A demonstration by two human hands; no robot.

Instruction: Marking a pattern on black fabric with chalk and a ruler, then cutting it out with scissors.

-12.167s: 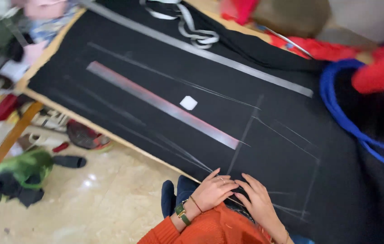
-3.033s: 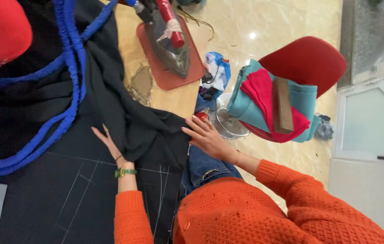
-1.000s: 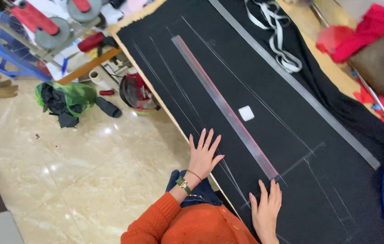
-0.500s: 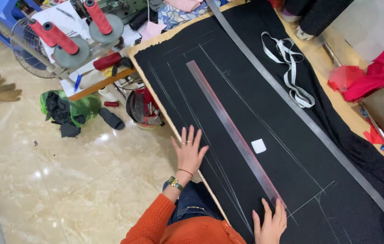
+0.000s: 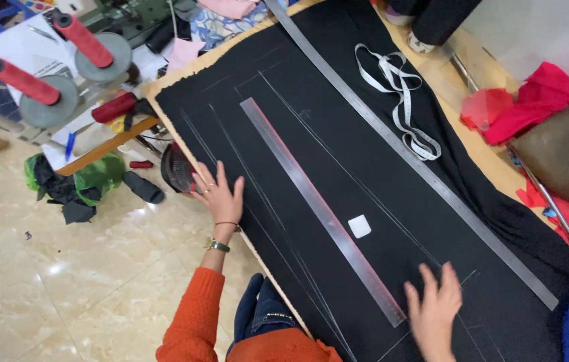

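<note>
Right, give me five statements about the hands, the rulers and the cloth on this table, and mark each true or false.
1. The left hand lies flat with fingers spread at the near edge of the black cloth. True.
2. The right hand grips the white chalk piece. False: the chalk lies loose on the cloth, apart from both hands.
3. Two long metal rulers lie on the cloth: the shorter ruler and the longer ruler. True.
4. The white measuring tape is wound around the left wrist. False: it lies loose on the cloth beyond the longer ruler.
5. The cloth bears pale chalk lines. True.
</note>
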